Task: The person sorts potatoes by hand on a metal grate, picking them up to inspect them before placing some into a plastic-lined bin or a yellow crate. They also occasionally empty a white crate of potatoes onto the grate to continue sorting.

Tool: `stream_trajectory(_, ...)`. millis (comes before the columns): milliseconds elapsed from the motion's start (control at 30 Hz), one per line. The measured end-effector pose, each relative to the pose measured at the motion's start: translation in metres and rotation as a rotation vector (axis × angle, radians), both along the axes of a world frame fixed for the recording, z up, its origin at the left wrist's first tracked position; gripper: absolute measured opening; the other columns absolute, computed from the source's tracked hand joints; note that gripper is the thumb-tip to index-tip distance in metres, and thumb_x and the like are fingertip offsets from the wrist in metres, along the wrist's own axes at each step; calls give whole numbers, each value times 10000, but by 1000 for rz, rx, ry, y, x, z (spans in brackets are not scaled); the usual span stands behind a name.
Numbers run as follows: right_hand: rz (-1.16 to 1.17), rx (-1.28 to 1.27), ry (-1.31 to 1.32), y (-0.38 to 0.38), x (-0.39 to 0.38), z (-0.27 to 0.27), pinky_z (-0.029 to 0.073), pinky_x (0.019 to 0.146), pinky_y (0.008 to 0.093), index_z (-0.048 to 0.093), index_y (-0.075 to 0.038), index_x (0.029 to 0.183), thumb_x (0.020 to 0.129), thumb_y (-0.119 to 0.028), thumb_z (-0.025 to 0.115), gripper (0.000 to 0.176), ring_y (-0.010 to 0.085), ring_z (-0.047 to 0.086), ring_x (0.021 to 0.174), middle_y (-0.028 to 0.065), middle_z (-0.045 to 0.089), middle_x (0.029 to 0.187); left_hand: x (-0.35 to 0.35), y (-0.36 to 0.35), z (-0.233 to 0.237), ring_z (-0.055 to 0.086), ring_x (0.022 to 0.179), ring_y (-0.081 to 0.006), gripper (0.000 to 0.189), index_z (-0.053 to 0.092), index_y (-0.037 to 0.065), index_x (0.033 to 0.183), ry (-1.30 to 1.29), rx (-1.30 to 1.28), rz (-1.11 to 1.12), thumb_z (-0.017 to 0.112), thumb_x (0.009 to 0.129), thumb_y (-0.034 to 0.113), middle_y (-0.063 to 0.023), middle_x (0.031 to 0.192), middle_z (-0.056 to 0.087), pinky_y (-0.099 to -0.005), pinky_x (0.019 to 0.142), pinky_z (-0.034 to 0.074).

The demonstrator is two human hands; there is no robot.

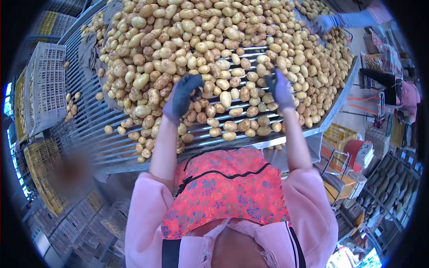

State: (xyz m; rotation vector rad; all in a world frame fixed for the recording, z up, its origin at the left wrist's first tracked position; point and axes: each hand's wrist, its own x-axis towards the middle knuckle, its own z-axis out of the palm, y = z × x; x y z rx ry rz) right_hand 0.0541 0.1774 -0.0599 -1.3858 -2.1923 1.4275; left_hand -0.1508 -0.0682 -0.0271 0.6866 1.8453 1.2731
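Note:
Potatoes (pixel 225 99) in a big heap cover most of a slatted metal table (pixel 129 154). My left hand (pixel 182 97), in a dark glove, rests at the near edge of the heap. Its fingers are half bent and spread a little from the thumb, with no potato visible between them. On the other side of a thinner patch of potatoes, my right hand (pixel 280 90) wears a purple glove with dark fingertips. Its fingers are apart and touch or hover just over potatoes; nothing shows in its grasp. Metal slats show between the two hands.
Another person's gloved hand (pixel 322 24) reaches into the far right of the heap. Grey cloth (pixel 90 51) lies on the left slats. A white crate (pixel 48 85) and a yellow crate (pixel 42 172) stand left; another yellow crate (pixel 338 135) stands right, near a red bucket (pixel 355 152).

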Motion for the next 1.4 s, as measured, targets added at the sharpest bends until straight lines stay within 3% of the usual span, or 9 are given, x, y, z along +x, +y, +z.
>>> stream_trajectory(100,358,447,242,-69,-4,-48,475,812,399,543,-25,1206,885,-157,580,349,320,597,943,188,617,1012,-11,35,3,635,871,-325,194,550,53,1023,916,-268,1,568,851,141,-167,990,591,-448,713,496)
stream_trajectory(233,524,582,-184,-105,-28,-26,508,739,421,522,-67,1217,824,-65,502,394,342,612,919,186,600,948,15,71,-26,630,876,-356,275,518,64,1092,1109,-402,-447,517,817,66,-181,1011,575,-451,698,525)
stream_trajectory(433,434,767,-319,-35,-29,-47,521,616,420,527,-77,967,885,-168,503,124,312,641,773,168,604,869,97,56,-60,614,954,-347,488,469,33,1276,642,-159,-434,569,808,127,-230,1114,573,-407,794,514)
stream_trajectory(600,192,10,-242,30,-41,8,479,644,373,648,-22,951,898,-362,571,353,251,621,691,144,664,779,99,2,-36,508,1200,-281,502,428,66,1337,-781,225,-106,559,853,36,-137,1285,483,-373,954,471)
stream_trajectory(667,350,222,134,4,-42,7,458,602,287,669,-37,933,931,-317,549,305,120,546,623,83,639,695,99,-5,-21,474,1226,-260,473,442,104,1341,-618,342,-52,570,886,93,-123,1275,498,-380,1000,436)
stream_trajectory(800,1007,603,143,-94,-64,39,457,893,415,538,-48,1194,833,-133,583,374,343,547,1041,152,584,1115,101,-7,-29,551,1129,-220,405,482,106,1265,-314,358,192,570,908,276,-119,1149,579,-477,999,414)
stream_trajectory(967,721,725,438,-71,-125,9,446,941,427,509,-25,1239,837,-127,578,420,368,521,1108,194,522,1237,82,-23,-28,470,1200,-162,464,415,114,1328,724,-74,49,554,915,274,-102,1247,537,-419,1031,357)
stream_trajectory(1200,973,714,-106,2,-225,-39,434,983,432,541,-124,1227,865,-143,507,364,407,476,1188,223,374,1405,83,-43,-20,482,1218,-194,496,505,113,1270,-204,304,403,634,855,353,-62,1214,589,-425,1034,354)
stream_trajectory(1400,1124,673,-236,-13,-167,-28,439,967,424,540,-96,1220,937,-137,370,333,347,505,1160,166,506,1257,87,-49,-18,567,1135,-185,519,569,54,1166,376,227,270,791,729,224,-45,1118,658,-357,1021,373)
